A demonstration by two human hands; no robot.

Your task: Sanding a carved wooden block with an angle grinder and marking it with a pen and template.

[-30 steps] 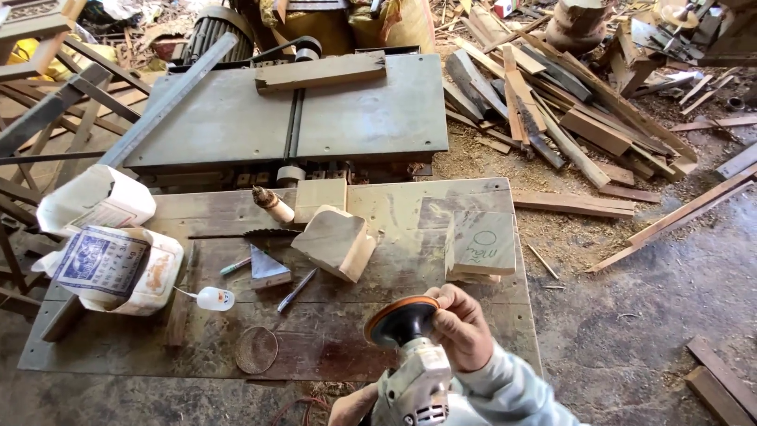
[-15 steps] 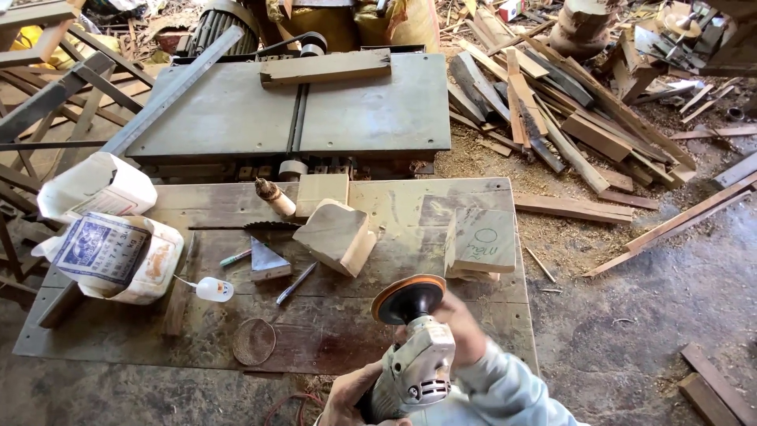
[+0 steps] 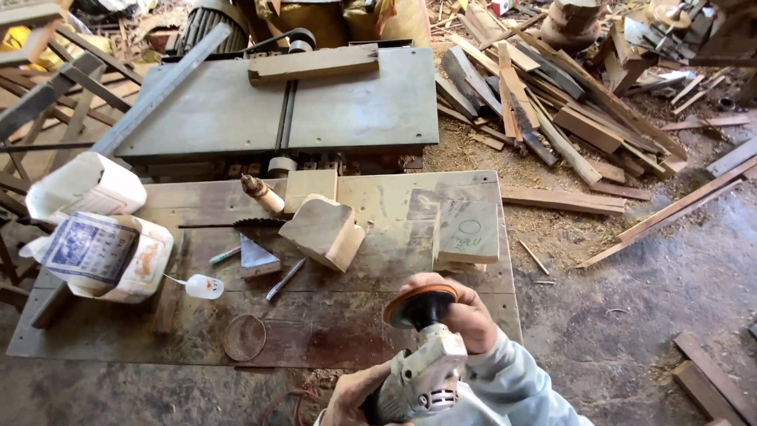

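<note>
My left hand [image 3: 351, 398] grips the body of a grey angle grinder [image 3: 418, 379] at the bottom of the view. The grinder's round orange-rimmed backing pad [image 3: 418, 305] points up and away from me. My right hand [image 3: 461, 312] is wrapped around that pad from the right side, fingers curled over its rim. Both hands hover over the near edge of a worn wooden workbench [image 3: 331, 323]. A loose round sanding disc [image 3: 244, 338] lies on the bench to the left of the grinder.
On the bench lie a chunky wood block [image 3: 323, 230], a flat marked board [image 3: 467, 231], a saw blade [image 3: 229, 225], a pencil [image 3: 225, 255], a small wedge [image 3: 256, 258] and white plastic jugs [image 3: 102, 256]. Behind stands a grey jointer machine [image 3: 276, 106]. Scrap timber [image 3: 552, 118] litters the floor at right.
The grinder has tilted so that its pad faces more upward, and my right hand has closed further around the pad. The view has shifted slightly; the bench items have not moved.
</note>
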